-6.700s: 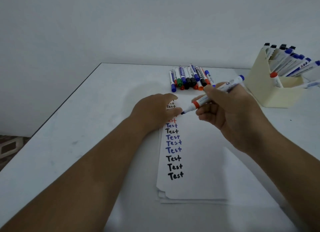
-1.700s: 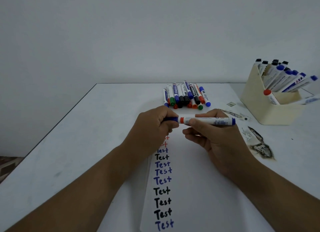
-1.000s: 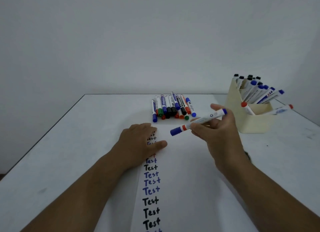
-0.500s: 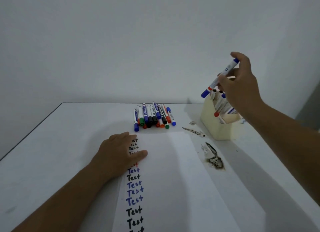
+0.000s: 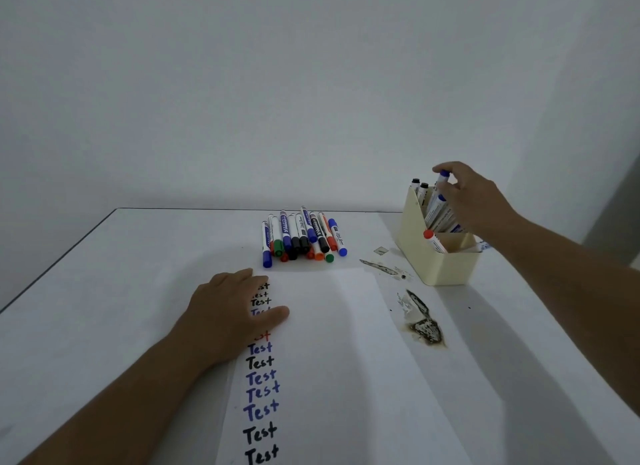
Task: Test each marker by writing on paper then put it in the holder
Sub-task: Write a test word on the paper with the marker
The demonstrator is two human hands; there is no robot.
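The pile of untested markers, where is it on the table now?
In the head view, the pile of markers lies at the far middle of the table, just beyond the paper, left of the holder.

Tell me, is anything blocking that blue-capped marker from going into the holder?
Nothing visible blocks it. The right hand holds the marker by its top, its lower end already inside the holder among other markers standing there.
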